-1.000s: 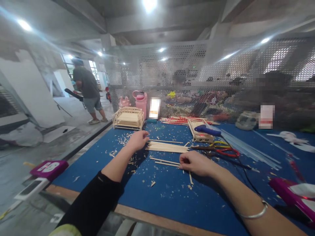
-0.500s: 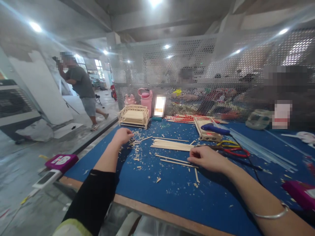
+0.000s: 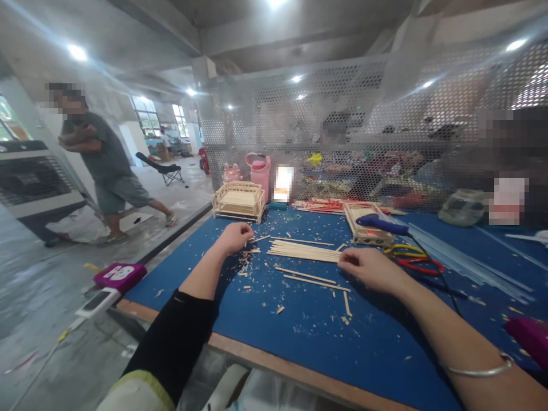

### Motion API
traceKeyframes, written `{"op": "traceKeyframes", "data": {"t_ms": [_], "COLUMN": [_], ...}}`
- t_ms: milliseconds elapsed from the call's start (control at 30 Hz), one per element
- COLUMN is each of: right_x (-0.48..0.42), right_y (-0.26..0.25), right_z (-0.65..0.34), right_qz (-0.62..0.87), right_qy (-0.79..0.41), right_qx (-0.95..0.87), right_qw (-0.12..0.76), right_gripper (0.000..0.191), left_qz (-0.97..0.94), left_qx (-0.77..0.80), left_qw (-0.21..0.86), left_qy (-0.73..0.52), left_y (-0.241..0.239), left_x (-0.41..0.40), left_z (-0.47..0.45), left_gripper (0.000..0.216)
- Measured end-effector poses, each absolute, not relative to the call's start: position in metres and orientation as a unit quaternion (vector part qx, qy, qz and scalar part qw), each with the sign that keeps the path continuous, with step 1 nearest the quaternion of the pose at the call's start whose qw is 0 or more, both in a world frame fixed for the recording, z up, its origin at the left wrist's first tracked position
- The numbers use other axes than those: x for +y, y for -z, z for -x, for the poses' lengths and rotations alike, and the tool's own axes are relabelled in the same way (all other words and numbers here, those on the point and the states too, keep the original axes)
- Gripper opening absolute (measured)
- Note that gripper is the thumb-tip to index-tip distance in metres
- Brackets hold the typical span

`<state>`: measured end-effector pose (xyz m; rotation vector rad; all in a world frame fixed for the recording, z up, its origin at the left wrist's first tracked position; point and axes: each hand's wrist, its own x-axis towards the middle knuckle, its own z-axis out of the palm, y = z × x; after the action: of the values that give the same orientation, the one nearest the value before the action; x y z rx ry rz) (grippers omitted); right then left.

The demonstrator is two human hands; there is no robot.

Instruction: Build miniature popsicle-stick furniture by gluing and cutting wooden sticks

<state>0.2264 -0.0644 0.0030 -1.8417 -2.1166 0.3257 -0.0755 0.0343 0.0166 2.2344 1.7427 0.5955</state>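
right hand (image 3: 371,268) sits loosely curled and empty mid-desk (image 3: 299,342) by two loose sticks (image 3: 314,278), left hand (image 3: 234,236) is fisted over wood scraps (image 3: 245,264) toward the left edge (can't tell if it's holding any), stick bundle (image 3: 303,251) between them, mini wooden bed (image 3: 238,201) at the far-left corner

- The left hand (image 3: 236,236) rested curled among wood chips (image 3: 246,264) on the blue mat (image 3: 299,331).
- The right hand (image 3: 371,268) lay just beside a bundle of wooden sticks (image 3: 303,251).
- Loose sticks (image 3: 314,279) lay between the hands.
- A small wooden bed frame (image 3: 238,201) stood at the far edge, beside a pink bottle (image 3: 258,171).
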Motion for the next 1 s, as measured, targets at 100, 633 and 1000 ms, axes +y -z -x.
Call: {"op": "traceKeyframes", "data": {"t_ms": [100,633,1000], "right_x": [-0.061,-0.037,0.011], "right_y": [-0.008,-0.002,-0.024], "right_z": [-0.242,-0.238,-0.233], "right_qz": [0.716,0.708,0.667], "right_qy": [-0.063,0.042,-0.003], "right_qx": [-0.682,-0.7,-0.739], "right_qw": [0.134,0.087,-0.093], "right_gripper": [0.015,0.034,0.021], "left_qz": [-0.736,-0.854,-0.952], "left_qx": [0.624,0.475,0.279], "left_qw": [0.066,0.051,0.103], "left_qy": [-0.254,-0.206,-0.067], "left_y": [-0.02,-0.016,0.001], "left_x": [0.037,0.015,-0.015], "left_z": [0.076,0.029,-0.012], "left_gripper": [0.025,0.027,0.018]}}
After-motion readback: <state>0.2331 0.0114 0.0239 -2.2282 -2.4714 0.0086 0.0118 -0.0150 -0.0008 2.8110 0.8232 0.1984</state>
